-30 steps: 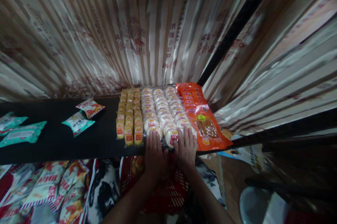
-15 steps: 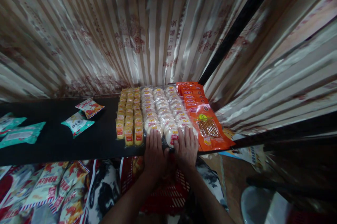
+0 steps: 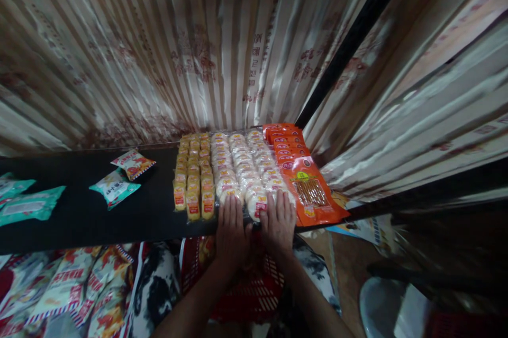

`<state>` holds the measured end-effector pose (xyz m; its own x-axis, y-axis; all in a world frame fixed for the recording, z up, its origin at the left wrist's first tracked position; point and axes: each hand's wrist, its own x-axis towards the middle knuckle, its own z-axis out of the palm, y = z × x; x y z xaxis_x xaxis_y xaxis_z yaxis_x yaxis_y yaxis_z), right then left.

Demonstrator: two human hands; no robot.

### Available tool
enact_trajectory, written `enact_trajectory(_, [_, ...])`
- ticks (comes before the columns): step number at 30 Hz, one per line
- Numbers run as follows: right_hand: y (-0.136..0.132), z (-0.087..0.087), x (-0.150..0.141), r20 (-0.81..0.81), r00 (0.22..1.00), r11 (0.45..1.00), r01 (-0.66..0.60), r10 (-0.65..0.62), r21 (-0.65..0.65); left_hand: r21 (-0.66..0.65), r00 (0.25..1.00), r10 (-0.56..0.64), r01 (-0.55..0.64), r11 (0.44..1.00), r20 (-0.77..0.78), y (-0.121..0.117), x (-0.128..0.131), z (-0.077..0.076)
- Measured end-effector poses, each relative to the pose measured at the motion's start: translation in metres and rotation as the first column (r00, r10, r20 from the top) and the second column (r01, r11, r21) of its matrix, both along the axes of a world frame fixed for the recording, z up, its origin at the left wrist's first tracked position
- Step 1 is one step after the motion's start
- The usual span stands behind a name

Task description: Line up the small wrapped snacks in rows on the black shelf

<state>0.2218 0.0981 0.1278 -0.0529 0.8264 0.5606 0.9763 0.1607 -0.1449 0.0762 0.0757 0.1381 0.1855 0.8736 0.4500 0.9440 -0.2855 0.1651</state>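
Note:
Flat and with fingers stretched, my left hand (image 3: 232, 229) rests on the near end of a row of round white wrapped cakes (image 3: 226, 161). Beside it my right hand (image 3: 279, 221) lies flat on the near end of the right-hand row, its fingertips on the wrappers. Between the hands, the front cake (image 3: 257, 203) of the middle row shows its red label. Left of these stand rows of small yellow wrapped cakes (image 3: 193, 182). On the right, overlapping orange snack packets (image 3: 311, 190) lie in a fanned line, close to my right hand.
The black shelf (image 3: 154, 211) also holds small snack bags (image 3: 115, 187) and green packets (image 3: 32, 204) at the left. Below are a red basket (image 3: 254, 295) and a heap of snack bags (image 3: 71, 285). A pleated curtain (image 3: 222, 42) and dark pole (image 3: 353, 47) stand behind. A basin (image 3: 381, 301) is lower right.
The view has shifted slightly, so everything sits a little further left. Both hands remain flat against the fronts of the white cake rows.

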Motion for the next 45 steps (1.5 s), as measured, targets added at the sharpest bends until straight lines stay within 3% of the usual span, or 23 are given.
enact_trajectory(18, [-0.010,-0.004,0.003,-0.029,0.998,0.998,-0.062,0.063,0.027,0.069,1.000,-0.018,0.017,0.997,0.012,0.002,0.006,-0.003])
enact_trajectory(29, [-0.013,-0.003,0.001,-0.155,0.973,0.982,-0.158,0.173,0.100,0.093,0.999,-0.022,0.017,0.996,0.046,-0.005,0.005,-0.007])
enact_trajectory(39, [-0.022,0.001,-0.033,-0.195,0.916,0.934,-0.327,0.351,0.142,0.137,0.998,0.057,-0.051,0.989,-0.039,-0.022,-0.018,-0.007])
enact_trajectory(45, [-0.017,0.001,-0.047,-0.259,0.897,0.934,-0.343,0.358,0.103,0.133,0.997,0.079,-0.075,0.988,-0.019,-0.022,-0.027,-0.001])
